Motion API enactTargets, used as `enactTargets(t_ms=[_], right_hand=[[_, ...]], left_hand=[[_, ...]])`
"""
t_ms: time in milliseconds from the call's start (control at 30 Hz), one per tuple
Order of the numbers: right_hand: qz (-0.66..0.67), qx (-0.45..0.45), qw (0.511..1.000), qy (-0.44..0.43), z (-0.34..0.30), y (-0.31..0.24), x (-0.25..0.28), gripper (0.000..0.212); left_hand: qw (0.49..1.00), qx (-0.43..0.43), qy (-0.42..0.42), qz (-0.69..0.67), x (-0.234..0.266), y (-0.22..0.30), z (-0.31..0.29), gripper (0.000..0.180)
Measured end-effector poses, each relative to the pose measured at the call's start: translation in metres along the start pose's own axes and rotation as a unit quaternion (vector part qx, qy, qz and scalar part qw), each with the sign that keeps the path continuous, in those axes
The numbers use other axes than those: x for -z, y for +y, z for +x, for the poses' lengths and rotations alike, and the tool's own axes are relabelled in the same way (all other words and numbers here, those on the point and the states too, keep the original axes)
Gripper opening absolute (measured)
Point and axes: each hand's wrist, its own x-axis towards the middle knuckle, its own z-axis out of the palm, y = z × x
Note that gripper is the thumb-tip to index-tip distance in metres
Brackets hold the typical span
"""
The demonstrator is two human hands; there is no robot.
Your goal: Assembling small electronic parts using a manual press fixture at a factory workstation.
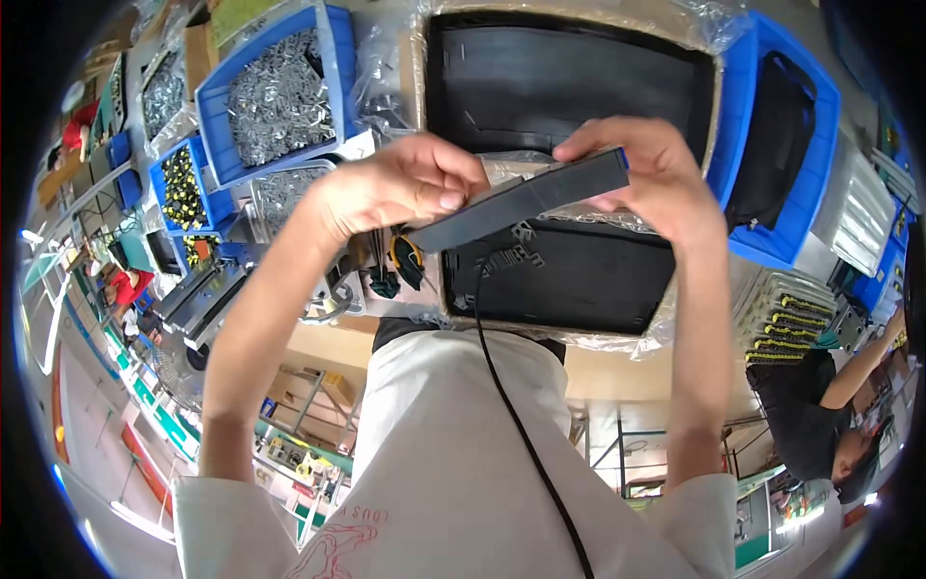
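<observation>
- My right hand (658, 179) holds the right end of a black bar (526, 205) between thumb and fingers.
- My left hand (395, 188) is narrowed, fingertips at the bar's upper edge near its left end; I cannot tell whether they grip it.
- The bar is tilted, right end higher, above a black tray (608, 289).
- Metal clips (511, 258) lie at this tray's upper left.
- Yellow-and-black pliers (406, 261) are left of the tray.
</observation>
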Motion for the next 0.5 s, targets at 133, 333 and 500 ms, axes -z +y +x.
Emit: enactTargets(t_ms=[133,333,500], right_hand=[[-0.096,0.033,0.987,0.122,-0.027,0.017,-0.056,0.031],[0.009,0.134,0.987,0.086,-0.053,0.050,-0.119,0.021],[0.034,0.154,0.980,0.119,-0.076,0.064,-0.179,0.020]], left_hand=[[0.994,-0.065,0.017,-0.090,-0.045,-0.037,-0.018,0.033],[0.970,-0.152,-0.008,-0.189,-0.096,-0.101,-0.058,0.043],[0.934,-0.227,-0.034,-0.273,-0.130,-0.131,-0.096,0.027]])
